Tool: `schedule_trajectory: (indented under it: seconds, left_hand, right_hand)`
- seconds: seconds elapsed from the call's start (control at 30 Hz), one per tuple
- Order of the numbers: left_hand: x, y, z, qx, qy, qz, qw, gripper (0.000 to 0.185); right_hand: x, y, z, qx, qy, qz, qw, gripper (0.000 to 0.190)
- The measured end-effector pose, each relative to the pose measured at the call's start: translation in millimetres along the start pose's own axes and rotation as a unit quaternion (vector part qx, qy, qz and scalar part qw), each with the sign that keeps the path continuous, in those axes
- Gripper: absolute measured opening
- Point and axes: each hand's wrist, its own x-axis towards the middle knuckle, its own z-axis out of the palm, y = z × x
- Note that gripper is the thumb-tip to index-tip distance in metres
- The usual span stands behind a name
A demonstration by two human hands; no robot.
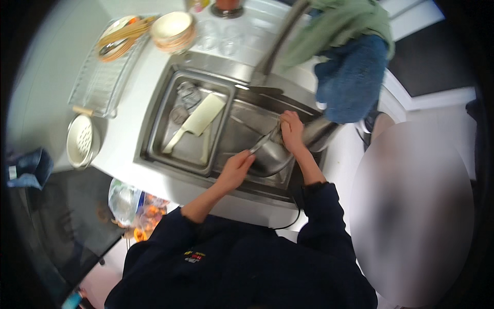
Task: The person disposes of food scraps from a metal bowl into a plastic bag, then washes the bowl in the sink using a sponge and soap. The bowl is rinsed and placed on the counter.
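Note:
A steel pot or bowl is tilted over the right basin of a double steel sink. My left hand grips its near left rim. My right hand is closed at the pot's far right side, apparently on a scrubber or cloth, blurred and partly hidden by the fingers. A cream cleaver lies in the left basin with a slim cream-handled utensil and a crumpled clear item. Right of my right hand stands another rounded metal vessel.
The faucet rises behind the basins. Green and blue cloths hang at its right. Stacked bowls, glasses and a wire dish rack stand behind and left. A white colander sits at the counter's left edge.

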Motion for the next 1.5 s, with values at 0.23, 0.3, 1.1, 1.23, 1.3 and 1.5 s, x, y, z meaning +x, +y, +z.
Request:
schedule_trajectory:
  seconds: [0.23,0.3,1.1,1.23,1.3,1.5]
  left_hand:
    - [-38,6,-25,-0.047,-0.076,-0.018,0.996,0.020]
    - [-37,3,-28,-0.113,-0.094,-0.049,0.988,0.024]
    - [-5,-19,10,-0.017,0.036,-0.070,0.997,0.026]
    - [6,-23,12,-0.065,0.033,-0.091,0.993,0.023]
    - [7,-18,4,0.008,0.041,-0.052,0.998,0.028]
    - [0,-13,-2,0.025,0.051,-0.034,0.998,0.032]
  right_hand:
    - [-94,84,23,0.505,-0.031,0.343,0.791,0.019]
    - [-116,98,41,0.516,-0.009,0.363,0.775,0.022]
    - [-28,-34,36,0.042,0.027,0.050,0.998,0.021]
    - [-26,-58,47,-0.175,-0.010,-0.082,0.981,0.021]
    - [8,-27,34,-0.086,0.022,-0.021,0.996,0.021]
    - [16,-39,26,-0.049,0.029,0.014,0.998,0.028]
